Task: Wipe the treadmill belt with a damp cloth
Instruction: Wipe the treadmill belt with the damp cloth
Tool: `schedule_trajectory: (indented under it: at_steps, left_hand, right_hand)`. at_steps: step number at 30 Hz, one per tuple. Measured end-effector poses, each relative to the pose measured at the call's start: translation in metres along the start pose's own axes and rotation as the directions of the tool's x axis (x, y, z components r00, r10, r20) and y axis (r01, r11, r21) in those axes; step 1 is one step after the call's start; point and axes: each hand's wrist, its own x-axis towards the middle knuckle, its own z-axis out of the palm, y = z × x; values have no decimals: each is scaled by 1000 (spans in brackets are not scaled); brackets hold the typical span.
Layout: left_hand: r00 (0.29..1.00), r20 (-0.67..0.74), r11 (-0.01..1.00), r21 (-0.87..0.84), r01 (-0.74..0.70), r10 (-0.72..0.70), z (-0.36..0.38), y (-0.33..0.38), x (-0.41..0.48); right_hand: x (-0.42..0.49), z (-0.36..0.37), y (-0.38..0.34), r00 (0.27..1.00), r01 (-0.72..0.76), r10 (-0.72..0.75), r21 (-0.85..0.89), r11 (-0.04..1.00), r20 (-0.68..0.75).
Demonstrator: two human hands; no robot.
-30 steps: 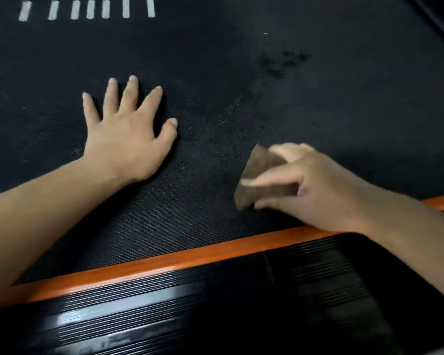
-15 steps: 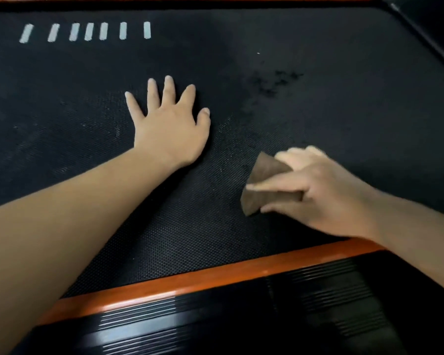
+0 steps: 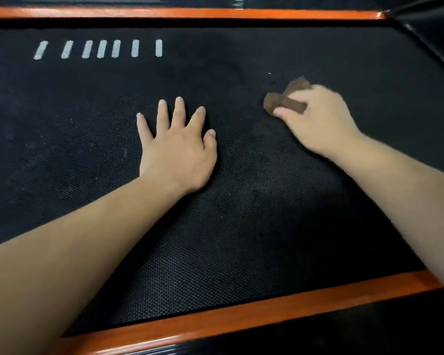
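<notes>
Black textured treadmill belt (image 3: 241,226) is seen bordered by orange side strips (image 3: 241,313); the left hand (image 3: 178,152) is laid flat on it, fingers spread, nothing held; a brown cloth (image 3: 285,101) is gripped in the curled fingers of the right hand (image 3: 315,119) and appears pressed to the belt, though blurred; white dashes (image 3: 101,49) are printed near the far edge.
</notes>
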Motion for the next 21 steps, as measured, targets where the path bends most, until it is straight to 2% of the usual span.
schedule_trajectory:
  at_steps: [3, 5, 7, 8, 9, 11, 13, 14, 17, 19, 20, 21]
  left_hand:
    - [1000, 1, 1000, 10, -1, 1, 0, 0, 0]
    - [1000, 0, 1000, 25, -4, 4, 1, 0, -1]
    - [1000, -2, 999, 39, -8, 8, 1, 1, -1]
    - [1000, -4, 999, 41, -5, 5, 2, 1, -1]
    - [1000, -2, 999, 42, -2, 2, 1, 1, 0]
    - [1000, 12, 999, 33, -3, 3, 0, 1, 1]
    - [1000, 26, 999, 42, -2, 0, 1, 1, 0]
    - [999, 32, 999, 53, -6, 4, 1, 1, 0]
    - [1000, 20, 998, 69, -15, 13, 1, 0, 1]
    - [1000, 28, 998, 64, -11, 9, 0, 1, 1]
    - [999, 42, 998, 66, -11, 8, 0, 2, 1]
    - [998, 59, 997, 70, -13, 9, -2, 3, 1]
  right_hand:
    - [-1, 10, -7, 1000, -7, 7, 13, 1000, 9]
    - [-33, 6, -26, 989, 106, -115, 98, 990, 97]
    - [-52, -3, -35, 947, 206, -251, 218, 954, 201]
    - [-43, -6, -31, 933, 235, -281, 208, 949, 227]
    - [-26, -5, -23, 943, 242, -269, 151, 958, 194]
    - [19, 0, 3, 997, 70, -71, 27, 997, 42]
    - [39, 9, 11, 996, -61, 59, -18, 998, -72]
    - [34, 16, 4, 997, -49, 48, -28, 998, -64]
    - [-7, 20, -27, 983, 157, -166, 108, 982, 82]
    - [-3, 11, -21, 958, 238, -246, 75, 968, 146]
    - [13, 10, -12, 967, 232, -230, 2, 973, 113]
    - [35, 10, 0, 988, 147, -145, -63, 987, 49]
